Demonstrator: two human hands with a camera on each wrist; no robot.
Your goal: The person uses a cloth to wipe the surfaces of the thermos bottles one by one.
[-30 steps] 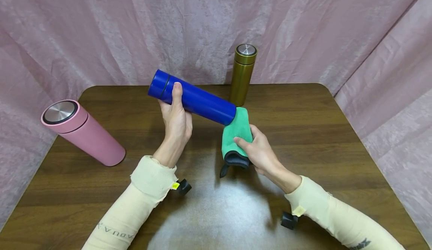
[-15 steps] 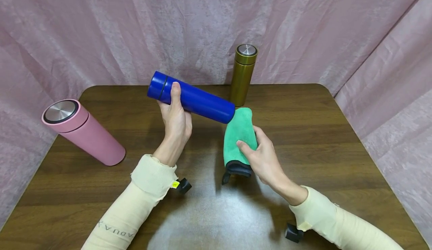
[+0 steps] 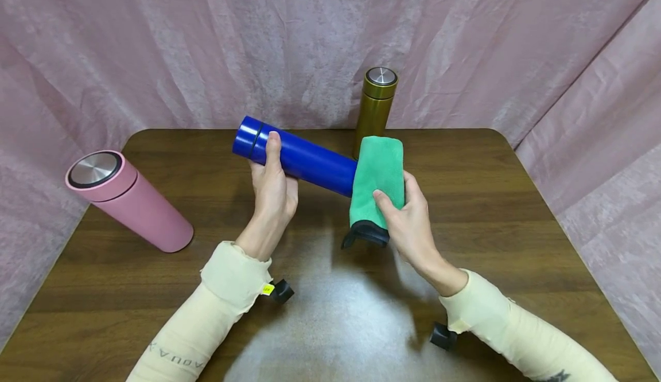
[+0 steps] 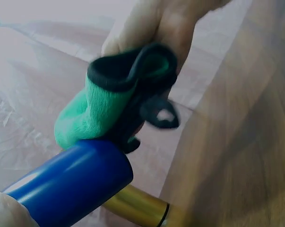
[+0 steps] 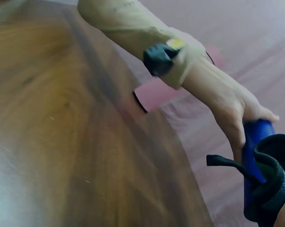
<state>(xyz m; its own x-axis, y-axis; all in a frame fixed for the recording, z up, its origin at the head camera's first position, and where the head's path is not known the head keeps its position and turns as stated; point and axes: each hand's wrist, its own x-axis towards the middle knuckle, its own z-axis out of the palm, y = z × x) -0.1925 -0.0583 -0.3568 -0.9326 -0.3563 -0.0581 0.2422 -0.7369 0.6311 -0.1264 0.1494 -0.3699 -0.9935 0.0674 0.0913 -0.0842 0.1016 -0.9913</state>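
Observation:
My left hand (image 3: 272, 198) grips a blue thermos flask (image 3: 317, 164) near its capped end, thumb across the top. The flask is tilted, its base lower and pointing right. In my right hand (image 3: 413, 224) is a folded green cloth (image 3: 379, 175) with a dark edge, pinched between thumb and fingers. The cloth overlaps the flask's base end in the head view and hides it. From the left wrist, the green cloth (image 4: 97, 111) shows right at the rim of the blue flask's base (image 4: 92, 170), its dark hanging loop (image 4: 160, 113) dangling.
A gold thermos (image 3: 373, 115) stands upright at the back of the wooden table (image 3: 490, 198), just behind the cloth. Toward the left edge stands a pink thermos (image 3: 139, 204) with a steel lid top. Pink curtains (image 3: 289, 43) hang behind and beside the table.
The cloth first slid down and right, off the flask's base, then rose and now covers that end. The blue flask has shifted slightly right and down.

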